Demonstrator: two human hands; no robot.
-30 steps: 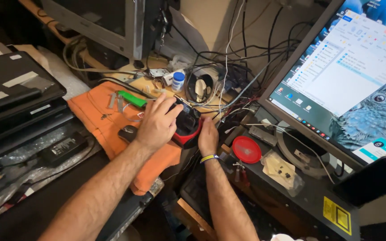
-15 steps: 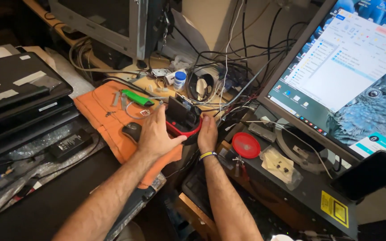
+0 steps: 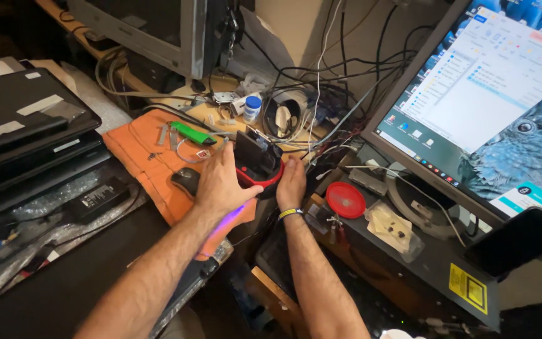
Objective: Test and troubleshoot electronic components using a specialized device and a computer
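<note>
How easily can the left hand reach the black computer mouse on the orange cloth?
Probably yes, easily. The black computer mouse lies on the orange cloth right beside the left hand, which rests against the red-and-black dock. Nothing stands between them; the hand would only need to let go.
</note>
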